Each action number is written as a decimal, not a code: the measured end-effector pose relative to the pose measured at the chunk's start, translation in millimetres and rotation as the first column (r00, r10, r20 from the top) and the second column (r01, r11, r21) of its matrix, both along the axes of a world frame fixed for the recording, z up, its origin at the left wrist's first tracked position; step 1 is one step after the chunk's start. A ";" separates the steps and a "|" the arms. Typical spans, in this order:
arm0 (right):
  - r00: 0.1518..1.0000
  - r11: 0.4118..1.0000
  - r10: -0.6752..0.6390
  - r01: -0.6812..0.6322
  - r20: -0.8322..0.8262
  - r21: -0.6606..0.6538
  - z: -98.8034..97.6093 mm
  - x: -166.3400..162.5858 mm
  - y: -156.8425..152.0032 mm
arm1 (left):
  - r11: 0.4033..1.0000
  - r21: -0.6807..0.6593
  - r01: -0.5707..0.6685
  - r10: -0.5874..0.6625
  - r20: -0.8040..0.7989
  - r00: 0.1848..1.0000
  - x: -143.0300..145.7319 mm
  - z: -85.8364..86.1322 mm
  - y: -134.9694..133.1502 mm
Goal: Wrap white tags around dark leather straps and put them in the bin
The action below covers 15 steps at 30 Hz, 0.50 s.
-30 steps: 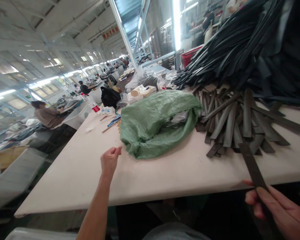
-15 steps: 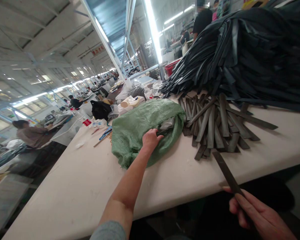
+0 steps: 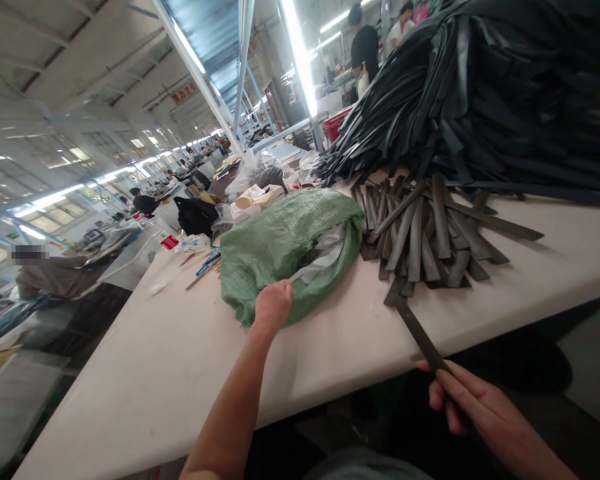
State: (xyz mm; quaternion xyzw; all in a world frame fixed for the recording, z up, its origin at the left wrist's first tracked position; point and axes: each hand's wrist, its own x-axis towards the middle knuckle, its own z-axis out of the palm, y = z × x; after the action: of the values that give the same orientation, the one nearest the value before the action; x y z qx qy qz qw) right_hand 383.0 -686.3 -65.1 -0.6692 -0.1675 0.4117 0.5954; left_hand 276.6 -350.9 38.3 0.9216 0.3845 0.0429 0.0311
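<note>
Left hand (image 3: 273, 303): fingers closed on rim of green woven sack (image 3: 280, 247), on bench (image 3: 145, 360). Right hand (image 3: 473, 407): fingers gripping dark strip (image 3: 420, 337), tip near strip pile (image 3: 425, 233).

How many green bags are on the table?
1. The green sack lies on the white table, gripped by the left hand; others may be hidden behind the strip piles.

Left hand (image 3: 273, 303) closed on the near edge of green woven sack (image 3: 285, 243), right hand (image 3: 473, 407) gripping one dark strip (image 3: 420, 337) off the table's (image 3: 155, 360) front edge, fanned pile of short dark strips (image 3: 425, 233), heap of long black strips (image 3: 485, 100) behind.
</note>
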 end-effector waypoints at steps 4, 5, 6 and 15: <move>0.997 0.994 0.075 -0.072 -0.030 0.081 28.6 -9.2 21.4 | 0.841 -0.541 0.004 0.241 0.381 0.893 -35.7 -4.6 -10.8; 0.993 0.989 0.111 -0.107 -0.032 0.097 37.2 -11.2 28.1 | 0.727 -0.682 0.078 0.327 0.445 0.834 -42.1 -8.5 -17.7; 0.986 0.982 0.162 -0.157 -0.041 0.109 45.4 -12.9 35.3 | 0.616 -0.772 0.155 0.400 0.476 0.783 -47.3 -13.0 -26.4; 0.903 0.897 0.406 -0.365 -0.142 0.248 64.3 -19.3 96.0 | 0.140 -0.904 0.404 0.621 0.398 0.676 -61.6 -43.1 -113.7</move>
State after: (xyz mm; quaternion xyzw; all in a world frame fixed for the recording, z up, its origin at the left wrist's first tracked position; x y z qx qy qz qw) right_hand 363.7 -590.3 -0.9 -0.5115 -0.2832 0.5632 0.5839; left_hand 214.9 -464.5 -4.8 0.5241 0.3408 0.1431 0.7673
